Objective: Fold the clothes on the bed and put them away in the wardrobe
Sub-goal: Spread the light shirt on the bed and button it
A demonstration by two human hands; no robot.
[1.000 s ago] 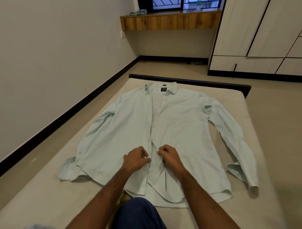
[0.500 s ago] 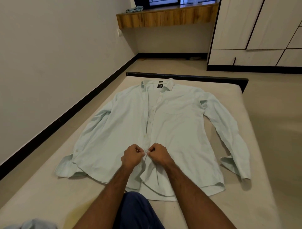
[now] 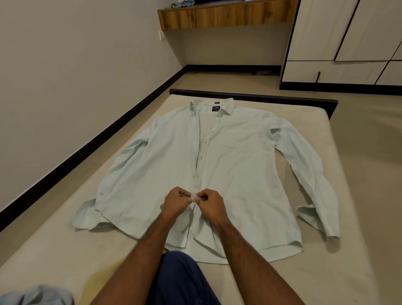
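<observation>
Head view: left hand (image 3: 174, 202) and right hand (image 3: 210, 203) pinching pale mint cotton shirt (image 3: 239, 165) placket, buttoning; unfolded, white wardrobe (image 3: 348, 39) shut.

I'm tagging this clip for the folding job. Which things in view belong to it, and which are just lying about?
Job: pale shirt, pinched at its front by left hand and right hand; bed; wardrobe.
Lying about: wooden shelf; cloth on it.

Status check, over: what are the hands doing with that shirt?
Left hand and right hand pinching the front edges together. Shirt flat on bed, sleeves spread, unfolded. Nothing blocking.
</observation>
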